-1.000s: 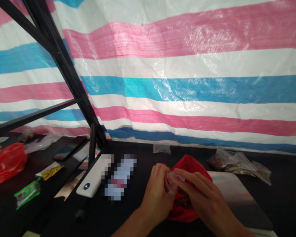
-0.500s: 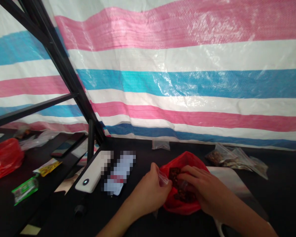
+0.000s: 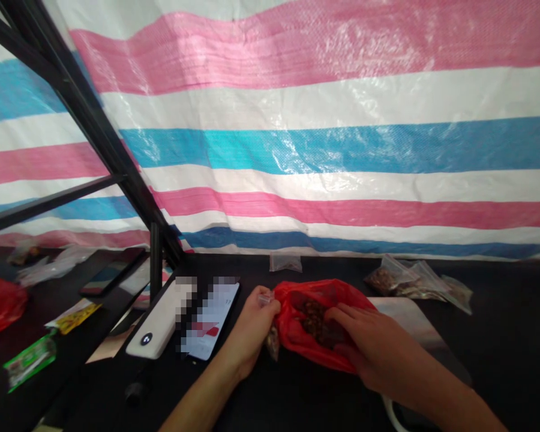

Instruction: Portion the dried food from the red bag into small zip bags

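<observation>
My left hand (image 3: 255, 329) is closed on a small clear zip bag (image 3: 265, 299), pinching it near the top. The bag's lower end, with brownish bits in it, hangs below the fingers. This hand touches the left rim of a red plastic bag (image 3: 292, 337) that lies open on the black table. Dark brown dried pieces (image 3: 315, 318) show inside the red bag. My right hand (image 3: 369, 339) reaches over the right rim, its fingers curled together among the pieces. Its thumb and fingertips are partly hidden, so what they grip is unclear.
Filled zip bags (image 3: 414, 281) lie at the back right, a flat zip bag (image 3: 286, 261) at the back. A silvery sheet (image 3: 405, 312) sits under my right arm. Left are a phone (image 3: 216, 330), a white device (image 3: 157, 324), snack packets (image 3: 30, 362) and a black frame post (image 3: 112, 150).
My left hand has moved left and the zip bag's filled lower end now shows. The red bag's opening is drawn wider to the left. My right hand stays at the pieces, its fingers drawn back slightly.
</observation>
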### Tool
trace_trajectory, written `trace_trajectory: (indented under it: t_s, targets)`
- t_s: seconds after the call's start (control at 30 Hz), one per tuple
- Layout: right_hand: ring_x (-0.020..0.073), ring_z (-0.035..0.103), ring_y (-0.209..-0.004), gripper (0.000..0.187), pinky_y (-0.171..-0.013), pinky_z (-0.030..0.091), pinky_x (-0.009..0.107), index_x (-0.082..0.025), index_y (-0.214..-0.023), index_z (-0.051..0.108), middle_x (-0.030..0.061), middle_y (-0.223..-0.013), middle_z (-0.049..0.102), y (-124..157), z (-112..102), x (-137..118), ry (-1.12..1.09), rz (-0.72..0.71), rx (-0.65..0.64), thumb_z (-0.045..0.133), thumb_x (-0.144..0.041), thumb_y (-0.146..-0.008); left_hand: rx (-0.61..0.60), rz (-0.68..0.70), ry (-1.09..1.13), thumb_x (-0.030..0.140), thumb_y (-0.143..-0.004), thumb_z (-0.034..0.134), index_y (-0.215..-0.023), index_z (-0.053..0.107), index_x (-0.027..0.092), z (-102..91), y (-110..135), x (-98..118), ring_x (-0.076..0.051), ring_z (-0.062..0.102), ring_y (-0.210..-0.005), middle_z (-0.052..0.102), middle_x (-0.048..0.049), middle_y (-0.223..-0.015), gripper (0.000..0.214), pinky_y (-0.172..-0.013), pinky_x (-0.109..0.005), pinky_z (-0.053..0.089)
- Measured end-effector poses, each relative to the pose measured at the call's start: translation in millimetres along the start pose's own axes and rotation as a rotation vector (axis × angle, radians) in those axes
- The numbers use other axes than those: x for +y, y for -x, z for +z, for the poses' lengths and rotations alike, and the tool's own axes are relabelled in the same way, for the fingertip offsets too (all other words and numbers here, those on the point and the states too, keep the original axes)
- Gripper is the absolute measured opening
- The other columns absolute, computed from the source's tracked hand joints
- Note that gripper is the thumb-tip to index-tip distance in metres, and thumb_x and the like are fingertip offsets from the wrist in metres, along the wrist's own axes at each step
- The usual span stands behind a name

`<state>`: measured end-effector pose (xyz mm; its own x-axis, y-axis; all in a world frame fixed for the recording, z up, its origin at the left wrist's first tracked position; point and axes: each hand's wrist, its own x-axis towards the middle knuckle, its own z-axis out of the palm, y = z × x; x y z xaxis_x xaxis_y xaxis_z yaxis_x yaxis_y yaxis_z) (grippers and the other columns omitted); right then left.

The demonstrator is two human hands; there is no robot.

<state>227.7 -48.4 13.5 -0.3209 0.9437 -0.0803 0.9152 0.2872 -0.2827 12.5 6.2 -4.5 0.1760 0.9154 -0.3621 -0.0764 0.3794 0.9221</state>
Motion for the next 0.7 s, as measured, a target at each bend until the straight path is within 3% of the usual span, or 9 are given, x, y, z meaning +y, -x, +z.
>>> trace_trajectory:
  t_s: [0.13,0.27,0.7]
  targets:
    - [0.0307,0.071,-0.100,0.033,-0.080,0.055,0.041,-0.018,-0.123,0.062,0.0139,-0.121,0.070,-4.8,6.9,-4.8,0.091,0.074,0.019,0.057,-0.016,-0.090,-0.097,0.028,-0.250,0.007,-0.076,0.054,-0.084,0.048,0.021,5.3,3.6,-0.6,-0.010,0.045,-0.060,0.048,0.0077,-0.068,0.018,-0.058,-0.020,0.035]
    - [0.0272,0.072,-0.097,0.033,-0.074,0.054,0.035,-0.018,-0.122,0.061,0.0143,-0.126,0.067,-10.4,16.6,-5.2,0.140,0.089,0.059,0.054,-0.010,-0.090,-0.192,0.110,-0.346,-0.002,-0.074,0.049,-0.084,0.047,0.021,11.9,2.6,-5.7,-0.010,0.044,-0.064,0.048,0.0069,-0.070,0.025,-0.061,-0.020,0.036]
    - [0.0255,0.070,-0.101,0.036,-0.082,0.047,0.034,-0.022,-0.117,0.060,0.0073,-0.120,0.070,-15.4,30.4,-14.3,-0.225,0.247,0.186,0.051,-0.007,-0.086,-0.255,0.217,-0.127,0.004,-0.067,0.056,-0.083,0.051,0.020,4.2,-12.8,-15.7,-0.009,0.044,-0.062,0.049,0.0066,-0.071,0.024,-0.057,-0.018,0.033]
